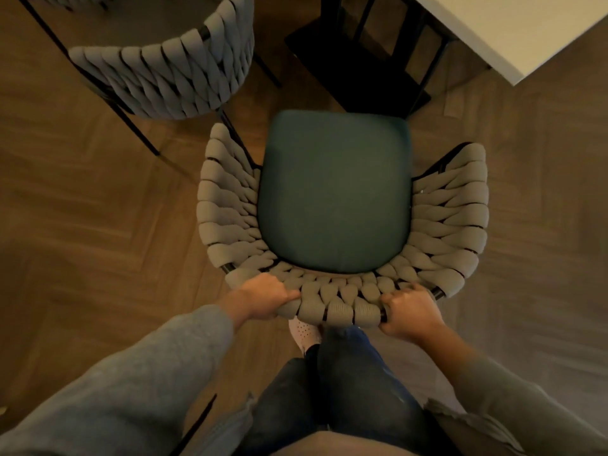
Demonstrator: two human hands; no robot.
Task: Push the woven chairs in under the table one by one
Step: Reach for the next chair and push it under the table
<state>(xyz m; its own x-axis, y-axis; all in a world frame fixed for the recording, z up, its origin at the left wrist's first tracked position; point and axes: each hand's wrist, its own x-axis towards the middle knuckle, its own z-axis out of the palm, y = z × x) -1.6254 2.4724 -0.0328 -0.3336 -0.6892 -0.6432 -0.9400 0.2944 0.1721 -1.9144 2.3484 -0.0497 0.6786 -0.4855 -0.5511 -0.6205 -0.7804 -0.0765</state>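
Underfoot, herringbone floor (white table ahead); left hand and right hand grip woven chair.

Table cut off at far right edge. Far-left chair cropped by top edge. Near chair legs hid under seat.

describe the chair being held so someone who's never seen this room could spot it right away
Start from the white table in the upper right corner; just below and left of its edge, mid-frame, stands a woven chair. Unlike the other woven chair at upper left, it shows a dark green seat, and the left hand and right hand grip its back rim.
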